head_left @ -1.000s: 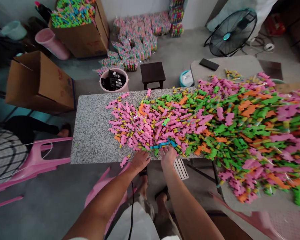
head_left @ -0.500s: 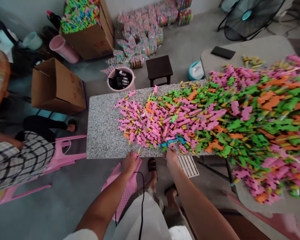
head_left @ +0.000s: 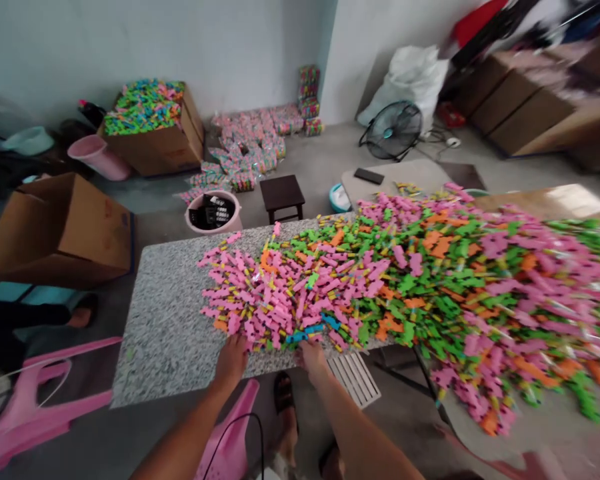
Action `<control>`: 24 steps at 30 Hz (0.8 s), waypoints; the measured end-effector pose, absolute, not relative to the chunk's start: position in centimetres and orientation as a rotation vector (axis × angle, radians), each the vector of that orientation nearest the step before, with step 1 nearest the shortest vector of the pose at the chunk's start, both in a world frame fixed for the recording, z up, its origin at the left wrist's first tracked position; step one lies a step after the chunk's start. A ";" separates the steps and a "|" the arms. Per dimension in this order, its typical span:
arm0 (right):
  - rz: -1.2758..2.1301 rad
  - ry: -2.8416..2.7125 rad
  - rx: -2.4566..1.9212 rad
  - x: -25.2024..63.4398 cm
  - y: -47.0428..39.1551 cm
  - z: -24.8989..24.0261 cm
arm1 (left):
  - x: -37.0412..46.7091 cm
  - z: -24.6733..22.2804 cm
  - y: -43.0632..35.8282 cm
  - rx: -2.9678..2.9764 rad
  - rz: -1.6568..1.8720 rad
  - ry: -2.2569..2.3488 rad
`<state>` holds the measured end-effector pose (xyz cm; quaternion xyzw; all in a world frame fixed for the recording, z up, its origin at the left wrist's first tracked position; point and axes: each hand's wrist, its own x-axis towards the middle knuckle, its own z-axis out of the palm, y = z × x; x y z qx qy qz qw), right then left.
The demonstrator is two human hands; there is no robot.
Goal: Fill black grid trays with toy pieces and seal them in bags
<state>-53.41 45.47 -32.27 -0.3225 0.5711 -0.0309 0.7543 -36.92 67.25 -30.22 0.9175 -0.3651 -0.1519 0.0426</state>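
A heap of small pink toy pieces (head_left: pixel 275 303) with yellow ends, dotted with orange and green ones, lies on the speckled granite-look table (head_left: pixel 165 333). My left hand (head_left: pixel 231 363) is at the heap's near-left edge, fingers closed around a small pink piece that is mostly hidden. To its right, my right hand (head_left: pixel 311 357) is curled at the table's near edge, just below some blue toy pieces (head_left: pixel 305 333). Whatever its fingers hold is hidden. Further right, green toy pieces (head_left: pixel 410 283) are mixed with orange and pink ones.
Behind the table stand a pink bin (head_left: pixel 233 223) with black items, a dark stool (head_left: pixel 283 193) and a fan (head_left: pixel 393 130). Cardboard boxes (head_left: pixel 75 233) are at the left. A pink chair (head_left: pixel 55 400) stands left of the table, another (head_left: pixel 230 433) beneath my arms.
The view has tilted up and turned right. My left hand has moved from the table's front edge in to the heap. My right hand stays beside the blue pieces.
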 end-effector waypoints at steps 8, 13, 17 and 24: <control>-0.010 1.306 -0.668 -59.6 45.4 -31.5 | -38.9 -31.9 72.4 2.866 -0.303 -0.898; 0.008 1.268 -0.564 -65.0 45.4 -29.1 | -40.8 -27.7 77.1 3.057 -0.408 -0.444; -0.034 1.215 -0.564 -66.8 44.2 -28.7 | -44.2 -22.2 79.2 3.063 -0.515 -0.080; 0.097 1.108 -0.654 -66.3 42.8 -29.2 | -54.6 -18.7 81.7 2.967 -0.462 -0.138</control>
